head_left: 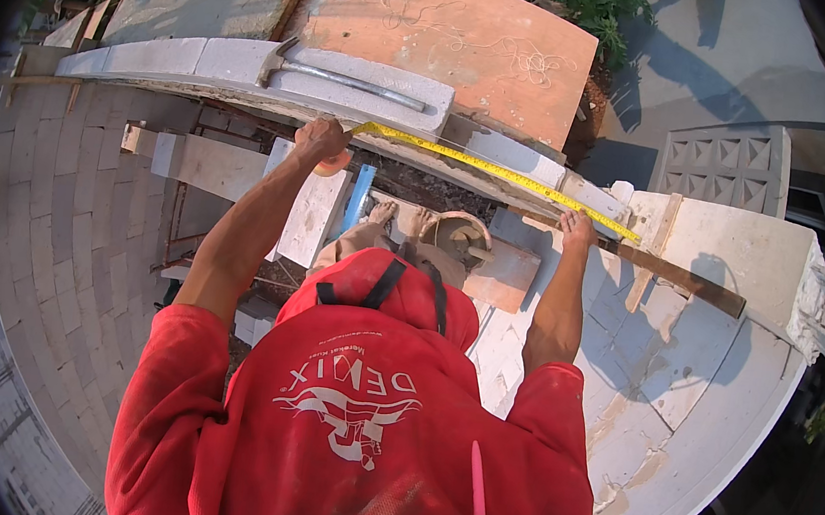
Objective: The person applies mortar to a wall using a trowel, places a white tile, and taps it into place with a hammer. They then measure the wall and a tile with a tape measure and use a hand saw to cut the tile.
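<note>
A yellow tape measure (pixel 502 171) is stretched along the top of a pale block wall (pixel 513 158), slanting down to the right. My left hand (pixel 320 139) is closed at its left end, with a round orange part (pixel 334 163), apparently the case, showing below the fingers. Near the far right end, my right hand (pixel 577 229) pinches the blade's lower edge, close to a wooden strip (pixel 692 281). A hammer (pixel 355 84) with a metal handle lies on the blocks beyond my left hand.
Below the wall stand a bucket (pixel 463 231), a flat board (pixel 503 274) and a blue strip-like tool (pixel 358 198), near my bare feet (pixel 383 213). Block walls rise at left (pixel 65 211) and right (pixel 694 357). An orange-toned slab (pixel 446 35) with tangled string lies beyond.
</note>
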`<state>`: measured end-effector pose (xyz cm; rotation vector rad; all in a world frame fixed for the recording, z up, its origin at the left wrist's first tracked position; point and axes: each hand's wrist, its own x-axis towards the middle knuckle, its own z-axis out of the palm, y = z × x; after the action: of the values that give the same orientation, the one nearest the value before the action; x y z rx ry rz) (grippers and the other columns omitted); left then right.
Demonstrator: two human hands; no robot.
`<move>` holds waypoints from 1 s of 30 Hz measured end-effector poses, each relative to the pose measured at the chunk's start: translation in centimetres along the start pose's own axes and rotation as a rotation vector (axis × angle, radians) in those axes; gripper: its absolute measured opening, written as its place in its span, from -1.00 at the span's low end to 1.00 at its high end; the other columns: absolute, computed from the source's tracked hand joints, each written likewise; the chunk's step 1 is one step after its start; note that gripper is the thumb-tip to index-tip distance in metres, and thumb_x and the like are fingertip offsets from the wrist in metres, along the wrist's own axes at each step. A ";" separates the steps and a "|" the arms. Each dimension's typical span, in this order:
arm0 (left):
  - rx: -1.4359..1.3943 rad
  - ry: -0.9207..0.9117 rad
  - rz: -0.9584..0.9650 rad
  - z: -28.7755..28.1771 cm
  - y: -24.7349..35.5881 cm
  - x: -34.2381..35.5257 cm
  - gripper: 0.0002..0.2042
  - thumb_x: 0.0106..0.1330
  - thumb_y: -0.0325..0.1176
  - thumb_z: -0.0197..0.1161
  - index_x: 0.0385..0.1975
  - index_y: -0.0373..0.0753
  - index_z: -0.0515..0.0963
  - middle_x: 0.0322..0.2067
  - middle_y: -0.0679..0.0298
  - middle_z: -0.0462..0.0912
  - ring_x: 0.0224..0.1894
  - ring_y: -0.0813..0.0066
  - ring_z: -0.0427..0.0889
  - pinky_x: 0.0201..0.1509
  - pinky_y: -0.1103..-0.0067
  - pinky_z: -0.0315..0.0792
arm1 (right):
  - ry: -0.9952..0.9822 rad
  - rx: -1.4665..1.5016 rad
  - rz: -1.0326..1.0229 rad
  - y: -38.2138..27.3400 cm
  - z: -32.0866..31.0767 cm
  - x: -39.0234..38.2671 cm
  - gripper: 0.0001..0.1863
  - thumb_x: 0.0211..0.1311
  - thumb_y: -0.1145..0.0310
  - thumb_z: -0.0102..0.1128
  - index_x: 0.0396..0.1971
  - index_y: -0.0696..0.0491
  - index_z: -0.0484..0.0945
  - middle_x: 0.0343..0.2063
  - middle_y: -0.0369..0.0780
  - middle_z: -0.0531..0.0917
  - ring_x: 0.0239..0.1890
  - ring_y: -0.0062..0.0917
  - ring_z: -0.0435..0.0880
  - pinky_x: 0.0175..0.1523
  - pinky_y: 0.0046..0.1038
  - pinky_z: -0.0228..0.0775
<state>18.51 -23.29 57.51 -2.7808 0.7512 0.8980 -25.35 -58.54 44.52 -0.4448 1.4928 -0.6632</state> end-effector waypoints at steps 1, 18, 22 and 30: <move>-0.004 -0.001 0.007 0.1 -0.1 0.0 -0.52 0.25 0.11 0.11 -0.12 -0.14 0.71 -0.07 -0.06 0.72 0.04 -0.07 0.69 0.12 0.16 0.51 | 0.039 -0.016 -0.015 0.0 0.0 0.0 -0.64 0.48 0.33 0.08 0.09 0.27 0.42 -0.03 -0.02 0.64 -0.06 -0.32 0.70 0.03 -0.28 0.69; 0.015 0.008 0.001 0.9 -0.9 0.9 -0.53 0.26 0.12 0.16 -0.11 -0.12 0.71 -0.09 -0.04 0.72 0.03 -0.03 0.70 0.10 0.17 0.53 | -0.034 -0.014 0.018 0.6 0.1 -0.8 -0.46 0.53 0.23 -0.07 0.34 0.27 0.26 0.32 0.11 0.36 0.34 -0.13 0.42 0.35 -0.16 0.41; 0.022 -0.011 -0.019 0.7 -0.8 1.2 -0.50 0.27 0.14 0.13 -0.05 -0.13 0.69 -0.03 -0.03 0.71 0.07 -0.03 0.68 0.13 0.18 0.51 | 0.073 0.009 -0.022 1.3 0.3 0.3 -0.68 0.44 0.39 0.13 0.06 0.27 0.45 -0.23 -0.07 0.66 -0.25 -0.34 0.72 -0.12 -0.34 0.73; 0.056 -0.017 0.016 0.7 -1.0 1.4 -0.46 0.29 0.18 0.08 -0.03 -0.14 0.67 -0.02 -0.03 0.70 0.08 -0.06 0.66 0.13 0.14 0.49 | 0.099 0.011 -0.020 1.3 0.6 0.5 -0.65 0.41 0.42 0.15 0.09 0.30 0.44 -0.30 -0.09 0.65 -0.35 -0.37 0.72 -0.24 -0.38 0.72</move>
<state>19.64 -22.87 56.11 -2.7193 0.7842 0.8885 -24.63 -57.97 43.34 -0.4240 1.5789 -0.7180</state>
